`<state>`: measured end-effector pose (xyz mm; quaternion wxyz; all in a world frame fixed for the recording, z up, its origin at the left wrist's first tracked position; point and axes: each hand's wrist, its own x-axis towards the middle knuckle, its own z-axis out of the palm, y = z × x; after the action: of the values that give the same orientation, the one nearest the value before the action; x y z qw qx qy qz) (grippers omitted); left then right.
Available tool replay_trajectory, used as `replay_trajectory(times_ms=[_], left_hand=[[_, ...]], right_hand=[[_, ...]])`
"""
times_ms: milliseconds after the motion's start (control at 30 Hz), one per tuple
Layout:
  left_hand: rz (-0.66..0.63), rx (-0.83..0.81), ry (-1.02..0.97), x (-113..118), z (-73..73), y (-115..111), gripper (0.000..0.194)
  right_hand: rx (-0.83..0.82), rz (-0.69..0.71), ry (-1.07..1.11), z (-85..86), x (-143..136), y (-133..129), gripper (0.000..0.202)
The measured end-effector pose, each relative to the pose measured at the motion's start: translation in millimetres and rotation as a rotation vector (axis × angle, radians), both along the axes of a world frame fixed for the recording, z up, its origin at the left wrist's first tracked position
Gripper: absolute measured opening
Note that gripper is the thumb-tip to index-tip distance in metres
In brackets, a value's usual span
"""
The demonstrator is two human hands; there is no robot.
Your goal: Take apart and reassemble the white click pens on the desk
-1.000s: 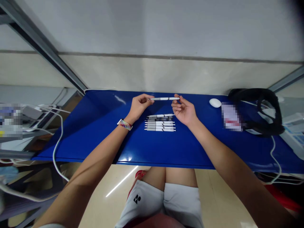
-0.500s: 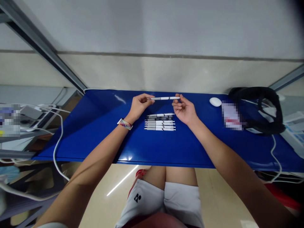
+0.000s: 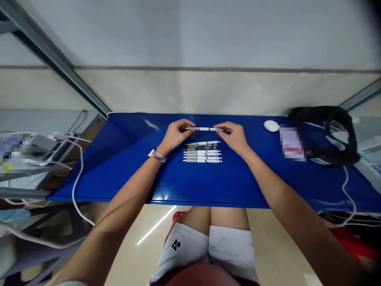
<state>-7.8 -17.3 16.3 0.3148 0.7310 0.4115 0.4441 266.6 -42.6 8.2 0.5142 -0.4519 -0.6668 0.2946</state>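
Observation:
Between my two hands a white and grey pen [image 3: 204,129] lies level from left to right, its tip to the left. The thumb and fingers of my left hand [image 3: 177,134] pinch its tip end. At the other end, my right hand [image 3: 235,137] grips the pen with thumb and fingertips. Just below, several similar pens [image 3: 205,156] form a row on the blue table [image 3: 133,174], tips to the left. The top pen of that row [image 3: 205,143] is slightly tilted, with a darker pen [image 3: 204,147] right under it.
To the right sit a white mouse-like object [image 3: 271,126], a blurred-out packet [image 3: 291,142] and a black strap-like headset [image 3: 342,135]. A white cable [image 3: 77,178] droops over the left edge. The wall [image 3: 190,93] rises behind the table.
The pen between my hands has come down slightly toward the table. My right hand has turned from palm up to knuckles up, still at the pen's right end.

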Motion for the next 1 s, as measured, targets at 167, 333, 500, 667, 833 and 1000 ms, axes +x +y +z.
replay_trajectory(times_ms=[167,333,500,667,833,1000], left_hand=[[-0.112,0.024,0.221,-8.9,-0.5,0.4,0.014],[-0.182,0.062,0.292,-10.2,-2.9,1.5,0.007],[-0.190,0.082,0.356,-8.1,-5.1,1.8,0.008],[-0.200,0.088,0.348,-8.7,-5.7,2.1,0.012],[-0.194,-0.024,0.266,-10.9,-4.6,4.5,0.019],[-0.151,-0.205,0.034,-3.5,-5.3,4.6,0.023]], right_hand=[[0.012,0.135,-0.255,-1.8,10.6,0.6,0.013],[0.027,0.177,-0.353,-2.6,13.0,0.1,0.011],[0.043,0.145,-0.337,-3.7,10.8,-2.0,0.013],[0.050,0.129,-0.348,-5.9,8.6,-2.1,0.014],[0.044,0.132,-0.331,-5.6,10.4,-1.7,0.015],[-0.014,0.085,-0.243,-3.1,5.7,-2.7,0.016]])
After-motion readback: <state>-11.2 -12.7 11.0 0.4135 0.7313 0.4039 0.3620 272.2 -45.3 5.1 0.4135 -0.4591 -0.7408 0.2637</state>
